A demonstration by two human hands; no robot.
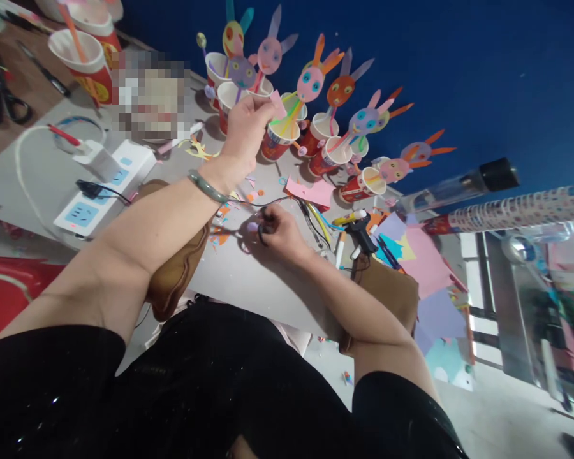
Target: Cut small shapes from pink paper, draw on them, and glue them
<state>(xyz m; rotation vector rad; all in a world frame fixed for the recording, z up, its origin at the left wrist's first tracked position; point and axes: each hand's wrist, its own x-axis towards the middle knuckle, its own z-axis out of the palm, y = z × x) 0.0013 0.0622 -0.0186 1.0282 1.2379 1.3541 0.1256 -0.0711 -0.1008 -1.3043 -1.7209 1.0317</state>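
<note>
Raised over the table, my left hand [242, 137] pinches a small piece of pink paper [278, 106] between thumb and fingers. Lower down, my right hand [287, 234] is closed round the dark looped handle of scissors [262, 234]; their blades are hard to make out. Behind my left hand stands a row of red-and-white paper cups [280, 141] with coloured strips and rabbit faces [310, 84] with long paper ears. A pink paper sheet with cut edges [310, 191] lies beyond my right hand, and small paper scraps [220, 236] are scattered to its left.
A white power strip [83, 207] with plugs and cables lies at left. Another pair of scissors [2, 102] is at the far left. A black glue gun [362, 234], coloured paper sheets [425, 255] and a long stack of cups [511, 210] are at right. A blue wall [435, 76] rises behind.
</note>
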